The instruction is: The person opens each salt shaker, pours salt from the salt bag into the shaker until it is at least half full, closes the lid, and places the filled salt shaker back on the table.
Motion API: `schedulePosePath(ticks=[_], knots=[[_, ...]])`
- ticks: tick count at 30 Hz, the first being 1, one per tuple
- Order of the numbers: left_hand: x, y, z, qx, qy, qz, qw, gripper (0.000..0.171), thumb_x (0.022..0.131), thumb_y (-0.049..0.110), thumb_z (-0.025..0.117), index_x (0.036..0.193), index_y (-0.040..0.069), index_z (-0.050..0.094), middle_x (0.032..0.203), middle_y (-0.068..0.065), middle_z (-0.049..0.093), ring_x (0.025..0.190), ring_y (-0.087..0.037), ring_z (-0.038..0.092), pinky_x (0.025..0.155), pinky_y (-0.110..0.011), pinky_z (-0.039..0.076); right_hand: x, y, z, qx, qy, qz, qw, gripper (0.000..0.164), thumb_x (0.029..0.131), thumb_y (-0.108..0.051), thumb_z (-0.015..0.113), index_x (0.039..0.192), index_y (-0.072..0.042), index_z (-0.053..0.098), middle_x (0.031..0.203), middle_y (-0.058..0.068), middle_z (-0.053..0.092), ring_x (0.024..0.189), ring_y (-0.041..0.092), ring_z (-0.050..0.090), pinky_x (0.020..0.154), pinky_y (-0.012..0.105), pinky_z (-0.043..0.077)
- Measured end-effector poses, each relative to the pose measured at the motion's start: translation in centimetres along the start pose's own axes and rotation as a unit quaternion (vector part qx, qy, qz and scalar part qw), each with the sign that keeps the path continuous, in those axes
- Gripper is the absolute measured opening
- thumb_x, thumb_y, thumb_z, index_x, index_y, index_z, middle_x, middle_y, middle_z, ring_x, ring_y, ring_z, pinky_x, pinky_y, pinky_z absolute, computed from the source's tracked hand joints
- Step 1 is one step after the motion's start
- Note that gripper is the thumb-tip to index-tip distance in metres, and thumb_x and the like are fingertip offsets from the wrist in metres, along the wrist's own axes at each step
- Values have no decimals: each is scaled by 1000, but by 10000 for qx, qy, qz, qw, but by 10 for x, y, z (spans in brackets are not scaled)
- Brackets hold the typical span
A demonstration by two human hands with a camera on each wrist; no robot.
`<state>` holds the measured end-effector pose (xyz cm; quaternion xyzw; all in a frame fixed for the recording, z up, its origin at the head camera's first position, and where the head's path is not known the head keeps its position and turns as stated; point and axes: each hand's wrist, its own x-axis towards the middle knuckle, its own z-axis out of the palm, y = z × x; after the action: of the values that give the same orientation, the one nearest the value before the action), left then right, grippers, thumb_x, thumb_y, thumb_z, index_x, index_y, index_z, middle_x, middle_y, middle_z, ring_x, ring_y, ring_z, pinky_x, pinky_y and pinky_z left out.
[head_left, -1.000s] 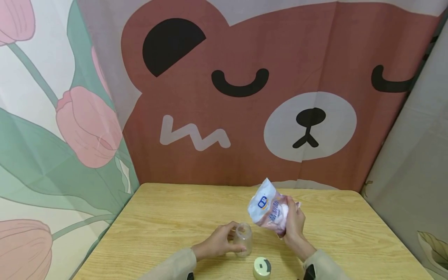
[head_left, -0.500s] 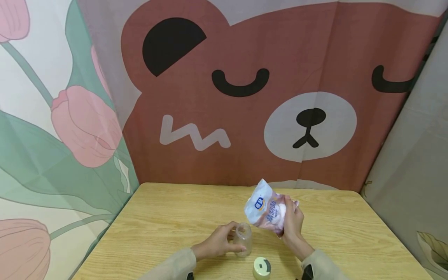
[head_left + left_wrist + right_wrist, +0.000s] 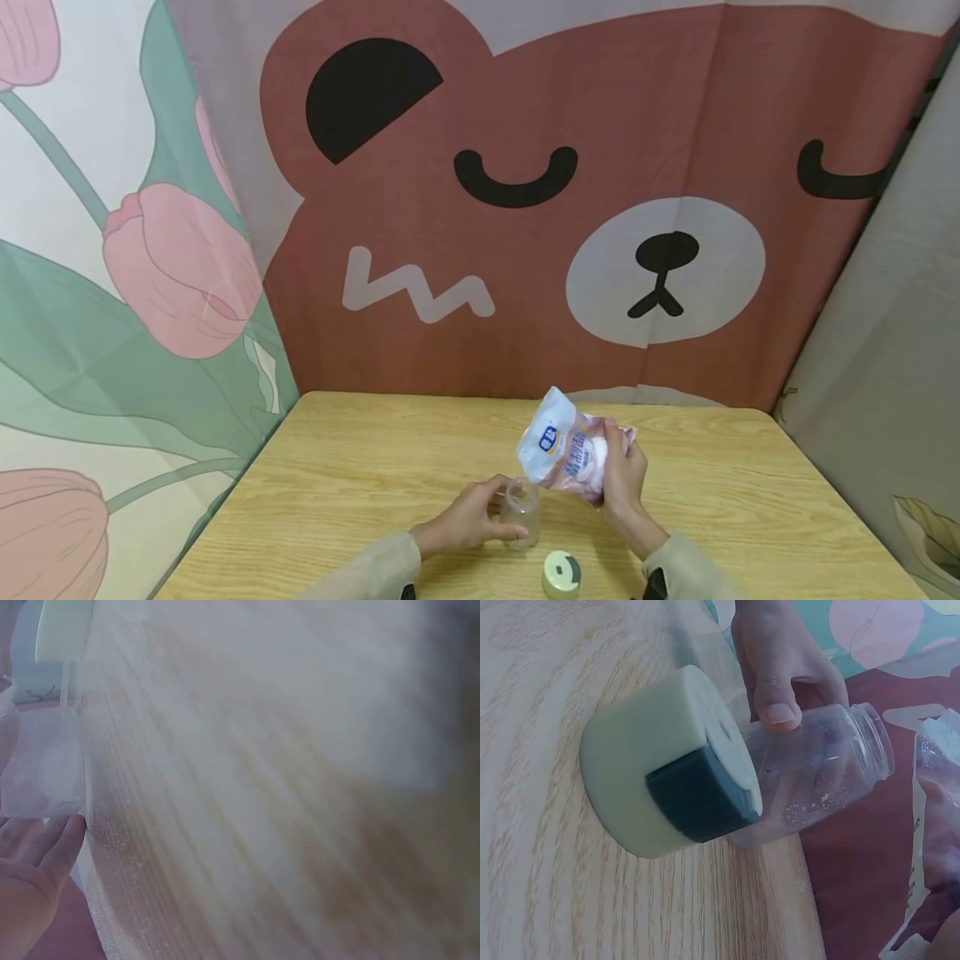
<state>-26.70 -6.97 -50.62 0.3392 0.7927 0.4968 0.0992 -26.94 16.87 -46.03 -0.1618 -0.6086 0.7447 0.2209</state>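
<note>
On table (image 3: 375, 450), jar (image 3: 528, 512) clear; neck (image 3: 873, 742) threaded.

Jar (image 3: 528, 510) on the table (image 3: 375, 450) in the left hand (image 3: 468, 518), bag (image 3: 562, 454) in the right hand (image 3: 624, 477), reaching left toward the jar, lid (image 3: 562, 575) between both hands, nearer than the jar, curtain (image 3: 420, 250) beyond.

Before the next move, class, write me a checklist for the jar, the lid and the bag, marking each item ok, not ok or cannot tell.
1. Jar upright and uncapped: ok.
2. Left hand steadying the jar: ok, thumb and fingers about it.
3. Lid out of the way: ok, on the table beside the jar.
4. Right hand gripping the bag: ok.
5. Bag's opening lined up with the jar's mouth: cannot tell; the opening is not clearly visible.
</note>
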Motion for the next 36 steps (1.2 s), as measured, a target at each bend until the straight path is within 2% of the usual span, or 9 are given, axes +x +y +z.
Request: schedulePosePath(ticks=[14,30,36], knots=[[0,-3,0,12,-61,128,9999,53,86,22,80,128,1,55,125,-15,63,106,-13,64,88,-24,53,-1,3,4,-94,21,-509,9987,32,99,-36,61,91,-5,62,68,-3,61,56,7,59,47,21,50],[1,0,0,-94,-35,57,9999,53,85,20,81,127,2,55,124,-14,64,105,-14,65,88,-23,53,-3,2,7,-100,30,-798,9968,29,99,-31,62,89,-4,61,67,-3,59,56,6,57,46,19,48],[1,-1,0,-79,13,69,9999,53,84,19,81,126,0,56,123,-15,64,105,-14,65,88,-23,53,-3,0,8,-291,-27,-1100,9935,27,100,-28,60,90,-3,61,69,-3,59,58,6,57,47,19,49]])
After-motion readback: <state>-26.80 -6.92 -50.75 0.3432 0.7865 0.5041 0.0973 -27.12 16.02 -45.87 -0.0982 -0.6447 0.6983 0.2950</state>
